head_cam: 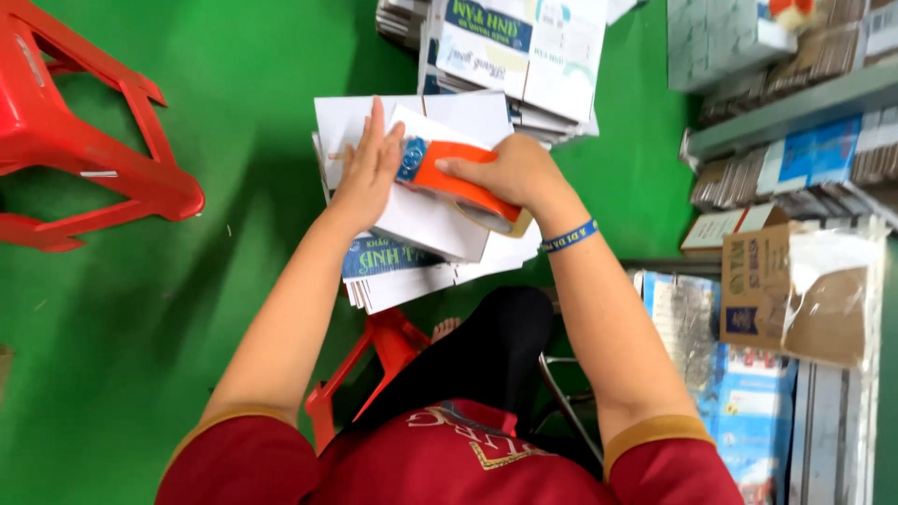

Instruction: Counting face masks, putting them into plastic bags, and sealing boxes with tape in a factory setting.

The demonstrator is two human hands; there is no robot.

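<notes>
Green flooring surrounds a red stool bearing flat cartons, where the left hand [367, 168] presses open-palmed on the white box [426, 210] while the right hand [510, 173] grips an orange tape dispenser [456, 182] atop it, mid-seal.

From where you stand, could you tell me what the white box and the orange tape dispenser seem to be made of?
White box: likely thin coated cardboard, with flat matte panels and sharp folded edges. Orange tape dispenser: probably moulded plastic, with an even, slightly glossy colour; the roll on it looks like tan film tape.
</notes>
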